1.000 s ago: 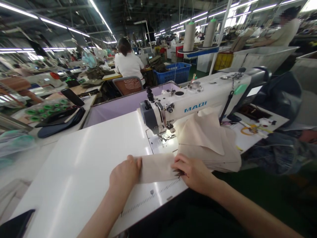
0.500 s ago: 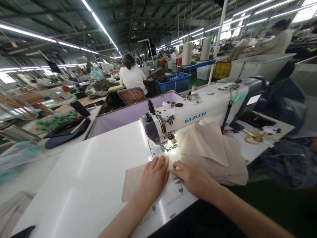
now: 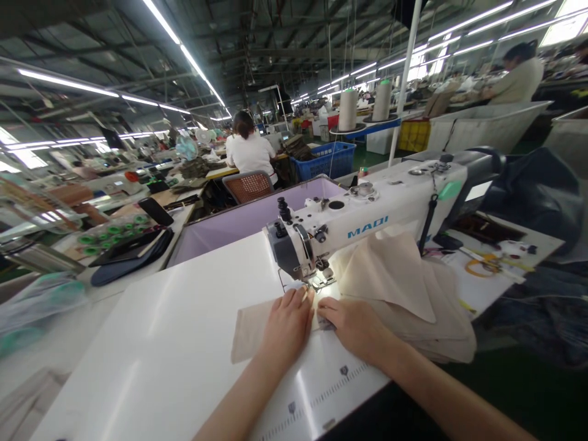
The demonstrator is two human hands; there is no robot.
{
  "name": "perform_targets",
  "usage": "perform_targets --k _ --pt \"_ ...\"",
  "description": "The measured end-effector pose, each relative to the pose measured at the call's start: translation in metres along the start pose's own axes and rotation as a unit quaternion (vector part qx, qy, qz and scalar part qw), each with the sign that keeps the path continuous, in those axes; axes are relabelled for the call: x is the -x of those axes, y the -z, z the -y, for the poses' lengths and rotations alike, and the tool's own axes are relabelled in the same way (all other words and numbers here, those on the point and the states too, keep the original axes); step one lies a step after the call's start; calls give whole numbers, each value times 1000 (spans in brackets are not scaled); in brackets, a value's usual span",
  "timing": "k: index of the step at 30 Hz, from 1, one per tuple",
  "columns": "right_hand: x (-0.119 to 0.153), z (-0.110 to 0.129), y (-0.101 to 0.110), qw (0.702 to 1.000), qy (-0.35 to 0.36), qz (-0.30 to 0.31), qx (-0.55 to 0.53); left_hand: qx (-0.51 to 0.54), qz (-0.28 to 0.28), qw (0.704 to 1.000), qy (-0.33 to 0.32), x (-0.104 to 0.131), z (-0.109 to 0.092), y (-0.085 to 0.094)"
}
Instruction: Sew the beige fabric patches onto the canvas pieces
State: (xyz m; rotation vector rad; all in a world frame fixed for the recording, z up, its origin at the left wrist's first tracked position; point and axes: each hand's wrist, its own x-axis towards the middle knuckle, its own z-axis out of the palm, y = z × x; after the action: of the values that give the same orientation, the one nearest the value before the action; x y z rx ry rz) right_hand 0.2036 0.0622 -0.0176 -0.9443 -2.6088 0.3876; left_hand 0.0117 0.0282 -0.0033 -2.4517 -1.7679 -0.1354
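My left hand (image 3: 290, 321) lies flat on a narrow strip of beige fabric (image 3: 250, 331), its fingertips just in front of the presser foot (image 3: 324, 280) of a white sewing machine (image 3: 367, 217). The strip's left end shows beyond the hand. Close on the right, my right hand (image 3: 356, 324) has its fingers bent and pressed together by the strip's right edge. A small dark shape shows under those fingers; what they hold is hidden. A pile of larger beige fabric pieces (image 3: 390, 275) rests right of the needle area, partly against the machine arm.
Yellow-handled scissors (image 3: 482, 265) lie on the table's right end. A lilac-lined bin (image 3: 220, 229) stands behind the white tabletop (image 3: 174, 318). On the left table are green-ended spools (image 3: 108, 236) and a dark pouch (image 3: 133, 260). A co-worker (image 3: 250, 147) sits ahead.
The view has shifted slightly, so the machine sits a little lower and further right. My right fingers have drawn in closer, and the dark shape under them shows less. My left hand stays on the strip.
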Motion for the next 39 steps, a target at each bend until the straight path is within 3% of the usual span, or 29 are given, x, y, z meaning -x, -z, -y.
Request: perform_targets --k 31,34,39 --pt "-3 2 10 999 13 24 31 43 -38 998 -13 2 8 -4" --pt "5 2 7 999 16 20 30 39 -39 998 -37 13 3 -4" --pt "18 4 6 1000 21 20 8 49 -31 990 -129 35 -3 0"
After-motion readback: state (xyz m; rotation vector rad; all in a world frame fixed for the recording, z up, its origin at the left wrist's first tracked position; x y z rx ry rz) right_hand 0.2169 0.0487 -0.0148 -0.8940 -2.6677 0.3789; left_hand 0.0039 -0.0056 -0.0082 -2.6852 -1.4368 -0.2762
